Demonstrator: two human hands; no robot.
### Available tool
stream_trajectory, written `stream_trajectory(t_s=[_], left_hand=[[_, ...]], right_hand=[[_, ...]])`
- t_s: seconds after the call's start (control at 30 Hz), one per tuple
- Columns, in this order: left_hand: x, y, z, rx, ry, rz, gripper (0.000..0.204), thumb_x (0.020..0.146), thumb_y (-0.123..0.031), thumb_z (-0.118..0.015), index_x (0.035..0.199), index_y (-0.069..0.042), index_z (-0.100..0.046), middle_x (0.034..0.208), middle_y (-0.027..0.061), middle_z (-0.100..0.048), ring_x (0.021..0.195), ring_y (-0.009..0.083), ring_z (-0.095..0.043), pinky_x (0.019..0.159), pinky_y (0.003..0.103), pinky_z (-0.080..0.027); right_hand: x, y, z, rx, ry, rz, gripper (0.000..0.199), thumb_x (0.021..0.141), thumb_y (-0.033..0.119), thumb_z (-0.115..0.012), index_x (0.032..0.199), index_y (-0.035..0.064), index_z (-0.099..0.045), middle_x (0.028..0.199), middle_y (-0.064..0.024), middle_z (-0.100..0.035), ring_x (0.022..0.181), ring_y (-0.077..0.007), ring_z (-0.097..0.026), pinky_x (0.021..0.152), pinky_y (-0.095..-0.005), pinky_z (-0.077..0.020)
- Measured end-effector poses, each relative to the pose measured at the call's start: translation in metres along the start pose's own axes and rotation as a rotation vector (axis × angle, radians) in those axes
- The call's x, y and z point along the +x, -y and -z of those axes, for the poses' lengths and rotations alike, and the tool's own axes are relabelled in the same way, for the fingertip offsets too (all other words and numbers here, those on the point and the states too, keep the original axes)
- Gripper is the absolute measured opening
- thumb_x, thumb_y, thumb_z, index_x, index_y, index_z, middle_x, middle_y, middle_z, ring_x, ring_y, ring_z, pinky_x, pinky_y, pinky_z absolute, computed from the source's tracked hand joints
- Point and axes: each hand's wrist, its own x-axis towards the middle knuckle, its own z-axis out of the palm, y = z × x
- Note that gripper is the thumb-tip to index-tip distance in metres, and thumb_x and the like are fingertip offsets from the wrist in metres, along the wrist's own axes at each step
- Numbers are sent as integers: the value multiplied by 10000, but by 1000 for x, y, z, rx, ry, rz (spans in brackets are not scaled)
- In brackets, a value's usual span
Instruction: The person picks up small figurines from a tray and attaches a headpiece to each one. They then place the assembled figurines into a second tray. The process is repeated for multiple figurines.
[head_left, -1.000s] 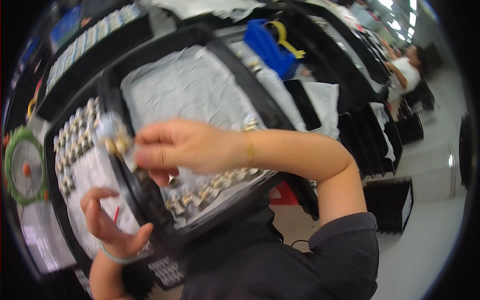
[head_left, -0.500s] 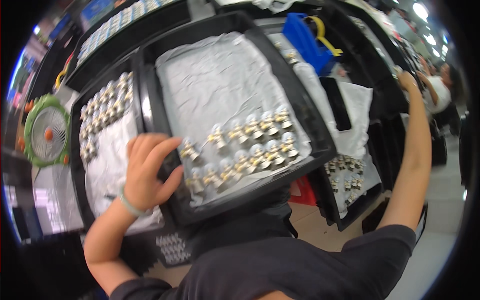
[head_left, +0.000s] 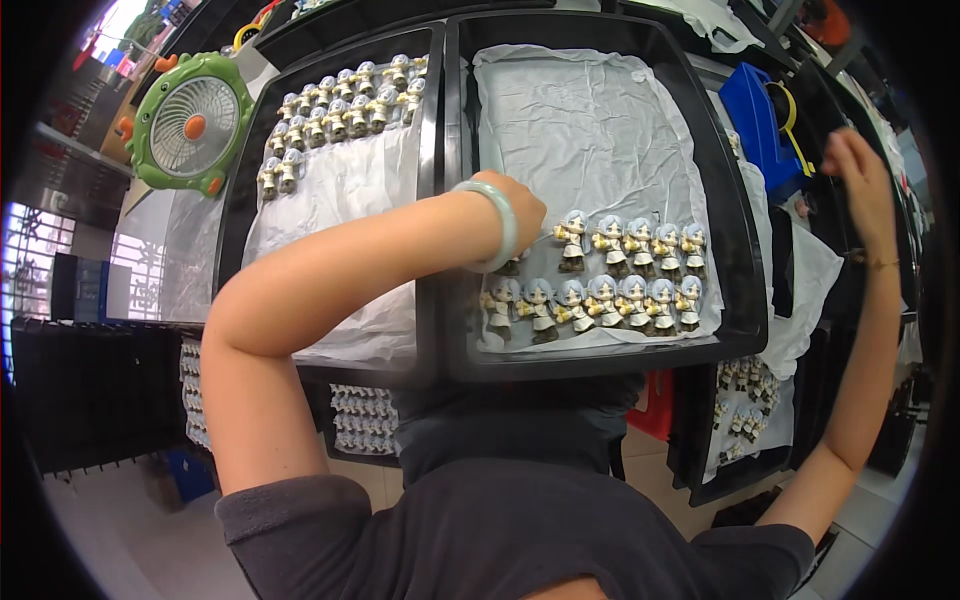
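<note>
Two black trays lined with crinkled white paper lie side by side in front of me. The right tray (head_left: 742,250) holds two rows of small grey-haired figurines (head_left: 620,290) near its front edge. My left hand (head_left: 522,208), a pale green bangle on its wrist, curls down over the left end of the back row; its fingers are hidden. My right hand (head_left: 858,175) is raised off to the right, beyond the tray, with nothing visible in it. The left tray (head_left: 430,150) carries more figurines (head_left: 340,95) along its far end.
A green and orange table fan (head_left: 190,125) stands at the far left. A blue bin (head_left: 750,110) with a yellow handle sits behind the right tray. Lower trays with more figurines (head_left: 740,410) show at the right and under the left tray (head_left: 360,430).
My left hand has moved from the left tray's edge into the right tray, onto the figurine rows. My right arm has stayed stretched out to the right. The view has tilted.
</note>
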Motion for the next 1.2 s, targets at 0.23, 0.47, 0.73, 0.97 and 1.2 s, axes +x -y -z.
stream_trajectory(t_s=[0.23,0.47,0.73,0.97,1.2], left_hand=[[-67,21,-15,-1222,-908,-316,308,904,-147,-411,1173,-15,-483,1035,78,-566,933,196,-543,816,307,-423],[-106,20,-45,-2215,-582,-571,749,684,-121,-613,1332,-100,-237,1193,115,-449,850,168,-481,730,258,-376],[-107,15,-42,-2029,-755,-624,852,594,27,-640,1264,-222,-178,1296,206,-361,967,210,-519,753,269,-392],[-101,15,-44,-1910,-803,-656,832,570,-27,-683,1225,-187,-197,1274,232,-381,864,172,-528,712,243,-395],[-101,13,-42,-1895,-819,-584,851,520,-38,-699,1213,-142,-216,1226,229,-428,846,192,-563,730,247,-418]], right_hand=[[-41,163,-106,1522,910,115,258,940,250,-370,777,57,-418,585,-24,-432,561,-114,-447,577,-241,-403],[-28,162,-150,1687,999,125,286,938,258,-319,714,89,-372,529,-14,-378,523,-140,-404,521,-236,-342],[-33,150,-175,1456,930,-127,388,914,348,-361,604,121,-302,512,-12,-348,517,-128,-333,537,-232,-291],[-38,149,-172,1682,973,-149,387,930,329,-306,602,124,-297,505,-15,-354,498,-133,-340,512,-237,-308],[-37,145,-171,1698,915,-124,346,923,298,-357,632,117,-313,502,5,-345,492,-111,-345,494,-223,-297]])
